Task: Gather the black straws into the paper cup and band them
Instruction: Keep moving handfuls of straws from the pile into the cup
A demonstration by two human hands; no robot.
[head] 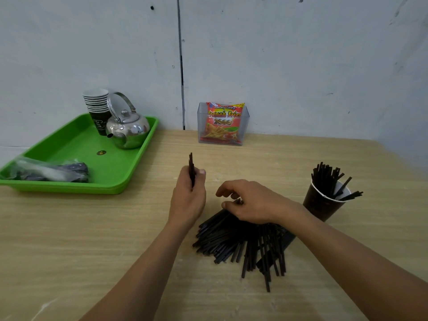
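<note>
Fingers of left hand (187,193) curl round a few upright black straws (191,163), right hand (252,205) pinches more from one loose pile (243,244) on table (92,239); one paper cup (322,205) stands right, part-filled; judged under halfway, pile too dense to count, banding not yet done

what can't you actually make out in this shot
All from the head view:
- Count of straws in the left hand: its fingers cover their lower part.
- Whether the right hand has a grip on the straw pile: its own fingers hide the contact.
- Lower ends of the cup straws: behind the paper cup wall.
- Contents of the bag on the green tray: cloudy plastic, blurred.
</note>
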